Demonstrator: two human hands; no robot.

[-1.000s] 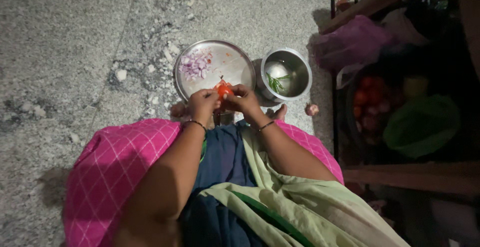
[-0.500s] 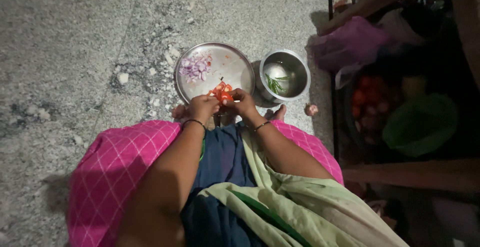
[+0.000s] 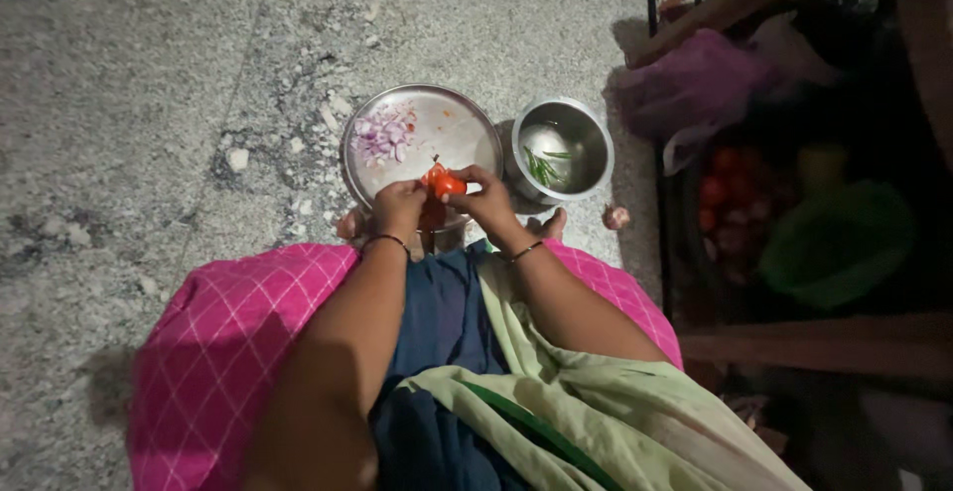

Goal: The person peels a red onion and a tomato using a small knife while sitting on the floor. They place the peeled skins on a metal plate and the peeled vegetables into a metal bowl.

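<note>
- Hands first: the left hand [image 3: 399,205] and the right hand [image 3: 486,198] are drawn close together, both clamped on a small red tomato [image 3: 443,184] held between the fingertips.
- The tomato sits in the air just over the near rim of a round steel plate [image 3: 459,132] that rests on the grey speckled stone floor [image 3: 129,104].
- A small pile of chopped purple onion [image 3: 382,136] lies at the far left side of that plate, well apart from the tomato.
- Just beside the plate's right edge stands a small steel bowl [image 3: 594,148] with a few green chillies [image 3: 543,165] in it.
- Pale scraps of peel [image 3: 238,157] are scattered on the floor left of the plate.
- In the dark at the right edge of the floor is a basket of red and green vegetables [image 3: 735,203]; details there are too dim to tell.
- To my eye the tomato will handle light, soft and wet-slippery where cut, and it bruises easily, so a gentle pinch on the firm skin at opposite sides looks safest.
</note>
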